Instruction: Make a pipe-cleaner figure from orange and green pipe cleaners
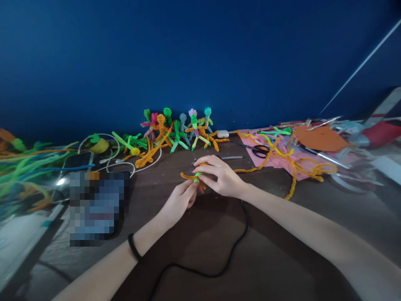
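Note:
Between my hands is a small pipe-cleaner figure [196, 180], green in the middle with orange strands sticking out. My left hand [183, 195] pinches its lower part between thumb and fingers. From above and the right, my right hand [219, 175] has its fingers closed on the figure's upper part, hiding some of it. A group of finished-looking pipe-cleaner figures [177, 136] in green, orange, pink and blue stands behind, against the wall. Just beyond my right hand lies a thin grey strip [232, 157].
Loose pipe cleaners [34, 163] spread at the left, near a phone [73, 165] and a pixelated dark object [102, 209]. White cable [161, 156] coils behind. Scissors [261, 150], orange strands [291, 184] and orange paper [322, 139] lie right. A black cord [232, 255] crosses the front.

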Action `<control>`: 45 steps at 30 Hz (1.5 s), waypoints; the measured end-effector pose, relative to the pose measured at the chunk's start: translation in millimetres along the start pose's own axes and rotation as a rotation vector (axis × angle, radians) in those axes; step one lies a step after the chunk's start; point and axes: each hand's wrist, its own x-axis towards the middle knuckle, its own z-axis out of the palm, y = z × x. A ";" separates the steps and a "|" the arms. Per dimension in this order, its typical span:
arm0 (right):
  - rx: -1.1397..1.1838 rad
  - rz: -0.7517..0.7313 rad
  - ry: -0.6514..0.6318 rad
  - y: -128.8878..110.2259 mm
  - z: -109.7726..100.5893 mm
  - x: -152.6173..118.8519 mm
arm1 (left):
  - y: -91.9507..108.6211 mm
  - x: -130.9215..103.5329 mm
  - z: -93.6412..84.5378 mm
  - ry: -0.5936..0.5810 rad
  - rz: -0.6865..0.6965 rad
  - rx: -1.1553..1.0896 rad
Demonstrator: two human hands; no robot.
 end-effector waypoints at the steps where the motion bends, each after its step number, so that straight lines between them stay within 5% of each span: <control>1: 0.008 0.005 -0.002 -0.2 -0.3 0.3 | -0.1 0.1 0.7 0.004 -0.001 -0.010; 7: 0.103 0.071 0.039 -1.8 -1.2 1.3 | -1.8 1.2 4.2 0.091 -0.016 -0.122; 14: 0.128 0.240 0.233 2.3 3.8 -0.6 | -3.3 1.5 -0.8 0.108 0.030 -0.236; 23: 0.059 0.191 0.024 -8.1 5.4 -1.6 | -6.0 0.3 -4.7 0.055 0.001 -0.291; 37: 0.122 0.239 -0.016 -6.3 11.0 -2.8 | -1.2 0.2 -1.1 0.055 -0.003 -0.266; 45: 0.229 0.473 0.113 19.4 -20.5 10.2 | 1.5 -1.4 -1.2 0.113 0.013 -0.309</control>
